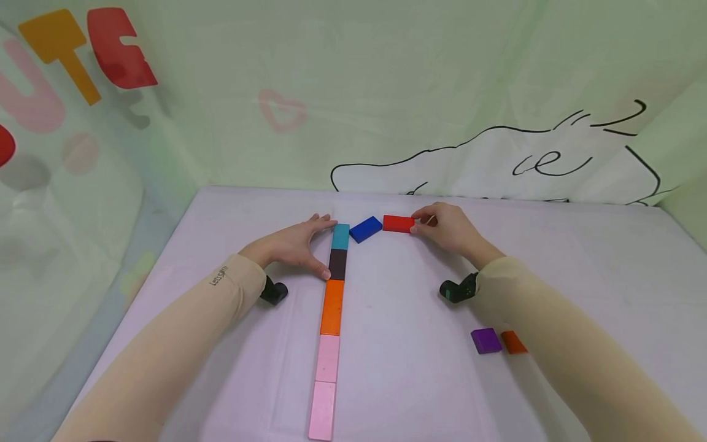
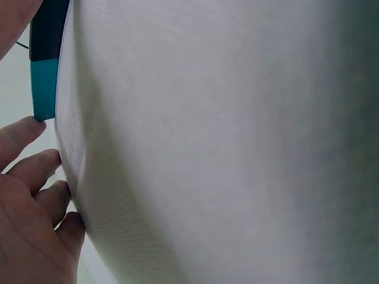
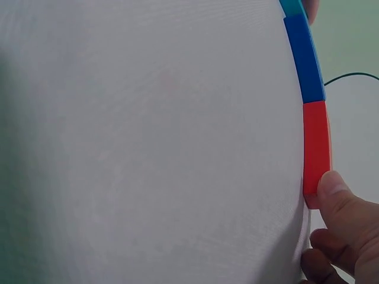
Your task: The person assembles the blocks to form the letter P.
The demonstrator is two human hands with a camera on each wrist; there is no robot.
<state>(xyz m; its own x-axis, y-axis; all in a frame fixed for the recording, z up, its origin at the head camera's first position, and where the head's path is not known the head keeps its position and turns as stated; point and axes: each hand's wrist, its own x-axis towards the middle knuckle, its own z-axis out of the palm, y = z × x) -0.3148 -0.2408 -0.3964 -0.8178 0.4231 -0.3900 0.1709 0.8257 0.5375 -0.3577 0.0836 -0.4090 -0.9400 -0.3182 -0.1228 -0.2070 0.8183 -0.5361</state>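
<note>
At the far end of a column of flat blocks, my left hand (image 1: 298, 245) is spread along the left side. Its index fingertip is at the teal block (image 1: 341, 236) and its thumb is by the dark brown block (image 1: 338, 264). In the left wrist view, the other fingers rest on the cloth past the teal block's end. My right hand (image 1: 447, 227) pinches the right end of a red block (image 1: 396, 224), lying flat. A tilted blue block (image 1: 366, 229) lies between the red and teal ones, its corners right at both.
Nearer me, the column continues with an orange block (image 1: 332, 307) and two pink blocks (image 1: 328, 358). A purple block (image 1: 486, 341) and an orange-red piece (image 1: 513, 342) lie beside my right sleeve, which partly covers the latter. A printed curtain (image 1: 353, 92) hangs behind the table.
</note>
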